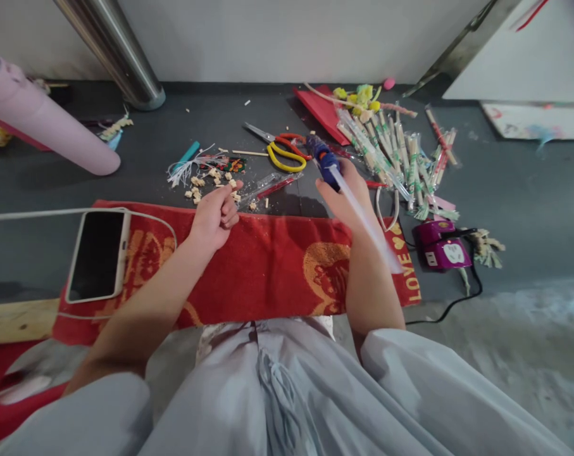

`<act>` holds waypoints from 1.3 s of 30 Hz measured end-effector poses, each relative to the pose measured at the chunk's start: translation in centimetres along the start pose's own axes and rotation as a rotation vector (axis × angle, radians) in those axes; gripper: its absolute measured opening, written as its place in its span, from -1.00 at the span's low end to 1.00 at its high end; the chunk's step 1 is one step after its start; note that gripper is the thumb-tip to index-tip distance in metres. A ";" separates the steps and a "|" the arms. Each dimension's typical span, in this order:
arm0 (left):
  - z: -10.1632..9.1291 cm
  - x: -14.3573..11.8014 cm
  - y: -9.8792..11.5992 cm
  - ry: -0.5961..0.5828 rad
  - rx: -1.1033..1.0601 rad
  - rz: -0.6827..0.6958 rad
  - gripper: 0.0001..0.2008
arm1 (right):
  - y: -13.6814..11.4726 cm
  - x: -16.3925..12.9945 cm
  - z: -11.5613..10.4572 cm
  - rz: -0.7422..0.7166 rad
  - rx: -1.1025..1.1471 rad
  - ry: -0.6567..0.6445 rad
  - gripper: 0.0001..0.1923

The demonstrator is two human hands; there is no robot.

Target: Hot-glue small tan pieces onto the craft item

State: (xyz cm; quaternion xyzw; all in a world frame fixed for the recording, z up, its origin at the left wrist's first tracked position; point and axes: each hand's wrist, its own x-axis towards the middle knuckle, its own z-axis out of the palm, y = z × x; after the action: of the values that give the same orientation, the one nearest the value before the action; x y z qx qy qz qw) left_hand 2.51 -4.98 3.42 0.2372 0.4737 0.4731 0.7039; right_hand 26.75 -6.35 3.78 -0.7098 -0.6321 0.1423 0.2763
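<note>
My right hand [346, 193] is wrapped around a blue glue gun [323, 155], its nozzle end toward the back of the table. A long whitish glue stick [362, 206] sticks out of the gun and lies across my forearm. My left hand [215, 215] is closed, thumb and forefinger together, just over the small pale wooden pieces [197, 182]; whatever it pinches, if anything, is too small to make out. Between the hands lies a red stick in clear wrapping [280, 185]. Scissors [287, 152] with red and yellow handles lie open behind it.
A red towel [268, 266] covers the front edge, with a phone [97, 253] and its white cable at left. A pink bottle [54, 120] and a metal post [120, 50] stand back left. Wrapped sticks [400, 152] and a purple box with a black cord [441, 246] are at right.
</note>
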 end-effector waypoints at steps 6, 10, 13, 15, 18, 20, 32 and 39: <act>-0.2 0.2 -0.2 -0.021 0.012 0.003 -0.87 | 0.4 -0.4 0.1 0.063 -0.285 -0.007 -0.60; -0.4 0.2 -0.4 -0.044 0.020 0.015 -0.89 | 0.8 -0.5 0.6 0.090 -0.370 -0.055 -0.57; -0.4 0.2 -0.4 -0.035 0.014 0.012 -0.87 | 0.8 -0.5 0.7 0.083 -0.384 -0.090 -0.58; -0.4 0.2 -0.4 -0.039 0.005 0.009 -0.86 | 0.7 -0.5 0.7 0.077 -0.378 -0.118 -0.57; -0.4 0.3 -0.4 -0.049 -0.006 0.009 -0.84 | 0.3 -0.5 0.5 0.079 -0.380 -0.148 -0.55; -0.5 0.4 -0.5 -0.054 -0.010 0.011 -0.85 | 0.2 -0.5 0.5 0.068 -0.396 -0.161 -0.53; -1.1 0.5 -0.8 -0.106 -0.061 0.018 -0.86 | -1.1 0.5 0.6 0.028 -0.563 -0.081 -0.60; -1.2 0.8 -0.9 -0.109 -0.099 0.008 -0.86 | -2.3 4.7 1.5 -0.107 -0.556 -0.125 -0.66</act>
State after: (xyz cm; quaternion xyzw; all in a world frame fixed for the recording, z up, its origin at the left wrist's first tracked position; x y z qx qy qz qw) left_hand 1.89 -4.86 1.80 0.2293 0.4097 0.4851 0.7377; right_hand 24.82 -1.30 4.54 -0.7138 -0.6992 -0.0076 0.0388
